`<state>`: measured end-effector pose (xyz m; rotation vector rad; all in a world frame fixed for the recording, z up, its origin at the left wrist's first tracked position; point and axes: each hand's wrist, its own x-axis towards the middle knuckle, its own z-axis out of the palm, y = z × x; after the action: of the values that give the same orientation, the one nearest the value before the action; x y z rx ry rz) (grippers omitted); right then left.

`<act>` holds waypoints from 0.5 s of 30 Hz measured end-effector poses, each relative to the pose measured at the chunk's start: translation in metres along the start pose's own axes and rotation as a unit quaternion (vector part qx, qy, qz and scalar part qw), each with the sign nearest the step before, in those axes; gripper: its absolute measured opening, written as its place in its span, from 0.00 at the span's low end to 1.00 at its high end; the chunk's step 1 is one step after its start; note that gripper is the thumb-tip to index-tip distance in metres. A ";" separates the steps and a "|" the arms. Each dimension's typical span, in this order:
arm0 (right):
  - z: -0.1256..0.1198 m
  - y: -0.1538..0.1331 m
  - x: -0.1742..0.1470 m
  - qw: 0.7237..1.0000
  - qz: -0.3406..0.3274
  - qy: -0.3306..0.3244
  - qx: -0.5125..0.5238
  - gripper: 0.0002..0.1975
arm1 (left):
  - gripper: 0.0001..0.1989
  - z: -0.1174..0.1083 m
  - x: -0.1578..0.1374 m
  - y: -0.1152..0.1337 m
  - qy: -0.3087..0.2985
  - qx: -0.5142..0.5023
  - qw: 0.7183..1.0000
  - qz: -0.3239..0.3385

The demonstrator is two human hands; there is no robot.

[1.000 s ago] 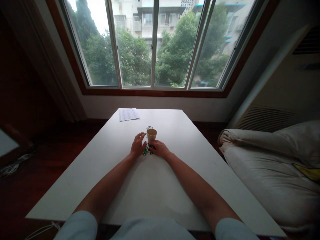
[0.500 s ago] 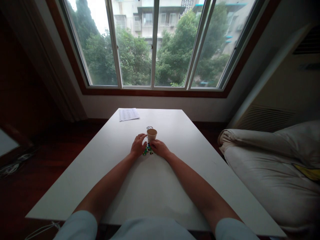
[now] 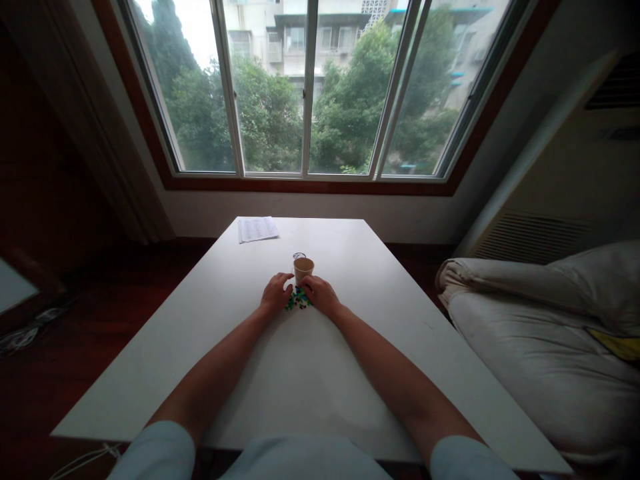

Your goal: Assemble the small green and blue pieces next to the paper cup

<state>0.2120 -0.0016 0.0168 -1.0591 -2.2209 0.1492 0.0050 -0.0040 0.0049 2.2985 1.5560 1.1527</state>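
Note:
A light brown paper cup [image 3: 303, 265] stands upright near the middle of the white table [image 3: 310, 373]. In front of its base lies a loose cluster of small green, blue and dark beads [image 3: 299, 299]. My left hand [image 3: 275, 292] rests left of the beads, its fingers apart from the thumb and nothing visible between them. From the right, my right hand [image 3: 321, 294] reaches over the cluster, with its fingertips closed together in front of the cup's lower part. Whatever those fingertips hold is too small to make out. Behind the cup, a thin dark loop [image 3: 299, 255] partly shows.
Printed paper sheets [image 3: 258, 229] lie at the table's far left. A padded, cream-coloured seat [image 3: 510, 347] flanks the right edge. Beyond the far edge is a wall with a wide window [image 3: 305, 100]. Pale cables [image 3: 87, 460] hang by the near left corner.
My right hand's fingers have shifted slightly up and off the beads, so more of the cluster shows. My left hand has lowered a little at the fingertips. The cup stays put.

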 end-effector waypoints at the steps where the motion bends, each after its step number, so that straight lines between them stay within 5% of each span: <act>1: 0.000 0.000 0.000 1.000 0.002 0.003 -0.004 0.04 | 0.17 0.000 0.000 0.000 -0.011 0.000 1.000 -0.007; 15: -0.004 -0.006 0.001 0.996 0.002 0.095 -0.001 0.07 | 0.11 0.002 -0.001 -0.001 -0.084 0.054 0.995 -0.005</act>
<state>0.2102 -0.0057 0.0226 -1.0345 -2.0493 0.0462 0.0055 -0.0039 0.0023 2.3823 1.6010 0.8674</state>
